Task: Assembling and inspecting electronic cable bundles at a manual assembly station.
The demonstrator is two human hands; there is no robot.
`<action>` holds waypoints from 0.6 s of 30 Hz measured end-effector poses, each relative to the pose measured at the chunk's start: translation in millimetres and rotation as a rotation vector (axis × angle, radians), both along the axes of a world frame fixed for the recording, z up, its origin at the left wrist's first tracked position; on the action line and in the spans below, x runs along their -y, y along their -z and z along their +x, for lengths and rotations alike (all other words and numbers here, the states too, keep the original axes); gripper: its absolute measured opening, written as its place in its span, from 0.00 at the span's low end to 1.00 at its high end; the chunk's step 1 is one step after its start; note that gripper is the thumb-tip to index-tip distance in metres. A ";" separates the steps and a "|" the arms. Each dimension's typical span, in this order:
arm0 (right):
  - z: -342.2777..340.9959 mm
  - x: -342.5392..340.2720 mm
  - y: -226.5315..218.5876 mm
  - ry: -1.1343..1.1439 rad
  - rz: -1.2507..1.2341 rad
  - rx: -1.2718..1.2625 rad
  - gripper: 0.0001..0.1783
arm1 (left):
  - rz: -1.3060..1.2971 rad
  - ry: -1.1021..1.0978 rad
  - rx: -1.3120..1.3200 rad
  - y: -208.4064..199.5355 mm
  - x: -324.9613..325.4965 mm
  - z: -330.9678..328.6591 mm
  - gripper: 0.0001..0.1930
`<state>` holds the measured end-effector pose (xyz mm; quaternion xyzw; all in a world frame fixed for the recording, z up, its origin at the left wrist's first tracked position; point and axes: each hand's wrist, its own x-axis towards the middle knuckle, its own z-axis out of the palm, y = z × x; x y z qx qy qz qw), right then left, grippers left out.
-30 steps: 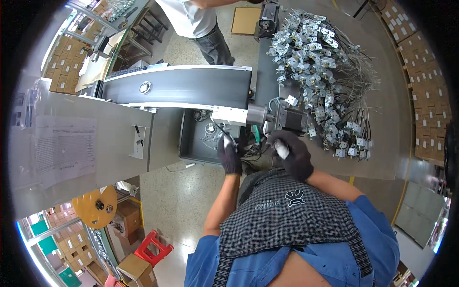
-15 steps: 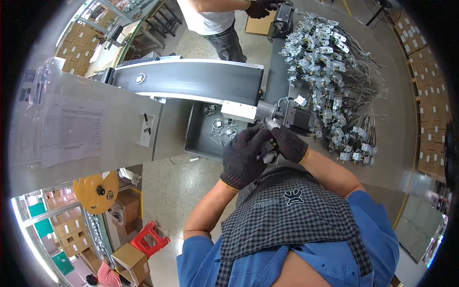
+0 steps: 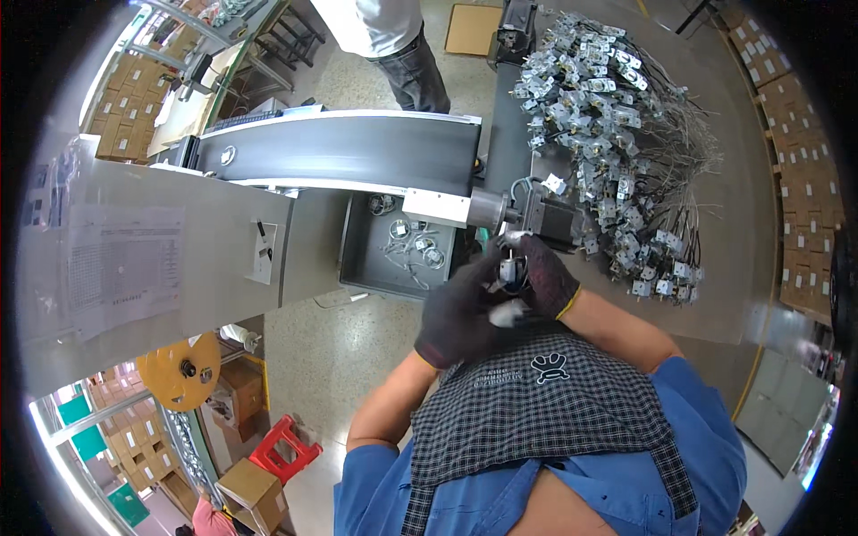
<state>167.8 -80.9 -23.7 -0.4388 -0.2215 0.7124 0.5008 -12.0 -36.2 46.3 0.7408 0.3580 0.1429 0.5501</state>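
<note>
Dark knit gloves with yellow cuffs cover both my hands, held close together in front of my apron. My right hand (image 3: 548, 279) is closed on a small metal-and-black part (image 3: 510, 268); its exact kind is hard to make out. My left hand (image 3: 458, 313) lies against the other side of the part, smeared by motion, so its grip is unclear. Pale fingertips show at the gloves. Just beyond the hands sits a motor (image 3: 552, 223) with a metal cylinder (image 3: 488, 208) at the conveyor's end.
A conveyor belt (image 3: 349, 147) runs leftward, carrying a small round part (image 3: 228, 155). Below it, a grey bin (image 3: 357, 259) contains several wired parts. Many metal parts with cables (image 3: 599, 134) are heaped on the right. Another person (image 3: 407, 62) stands beyond the belt. A red stool (image 3: 286, 451) is at lower left.
The small part now shows more between my hands. My left hand has shifted slightly and blurs. The other person's gloved hand has left the view at the top.
</note>
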 end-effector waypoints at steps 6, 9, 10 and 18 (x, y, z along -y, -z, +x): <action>10.2 -7.5 -35.7 0.081 0.027 0.147 0.16 | 0.336 -0.052 -0.089 10.9 -20.4 8.7 0.32; 30.9 -17.5 -32.6 0.260 0.477 1.240 0.23 | -0.231 -0.469 0.312 52.9 -84.5 21.1 0.18; 36.9 -28.1 -40.6 0.290 0.680 1.440 0.26 | -0.319 -0.481 0.225 59.6 -117.4 30.0 0.15; 4.4 -55.2 -23.8 -0.091 0.590 1.861 0.34 | -0.057 -0.642 -0.141 244.1 -271.5 2.7 0.25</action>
